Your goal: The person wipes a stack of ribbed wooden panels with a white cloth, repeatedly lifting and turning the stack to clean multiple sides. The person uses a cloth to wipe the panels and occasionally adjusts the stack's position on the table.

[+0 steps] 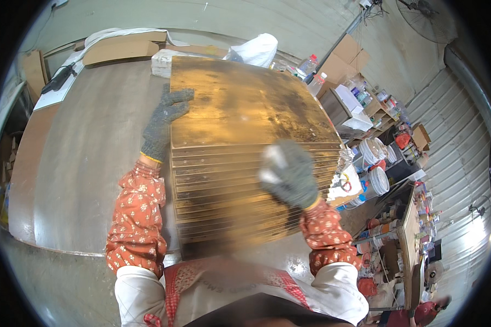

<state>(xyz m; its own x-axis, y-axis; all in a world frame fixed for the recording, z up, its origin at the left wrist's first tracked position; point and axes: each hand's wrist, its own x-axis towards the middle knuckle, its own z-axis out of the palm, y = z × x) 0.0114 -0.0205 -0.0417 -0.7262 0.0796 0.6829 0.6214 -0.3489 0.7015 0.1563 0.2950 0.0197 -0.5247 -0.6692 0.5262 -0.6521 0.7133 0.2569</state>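
Note:
A yellow-brown wooden panel with dark stains lies before me. Its nearer part is a row of narrow parallel slats. My left hand, in a dark grey knit glove, rests on the panel's left edge with its fingers stretched out and apart. Over the slats, right of the middle, is my right hand, gloved alike and smeared by motion. Its fingers are closed round a whitish wad, perhaps a cloth or pad; the blur hides its exact kind.
The panel lies on a broad grey tabletop. A white foam block and a white bag sit behind it. Plastic bottles, white buckets and cluttered shelves stand to the right. A person is at lower right.

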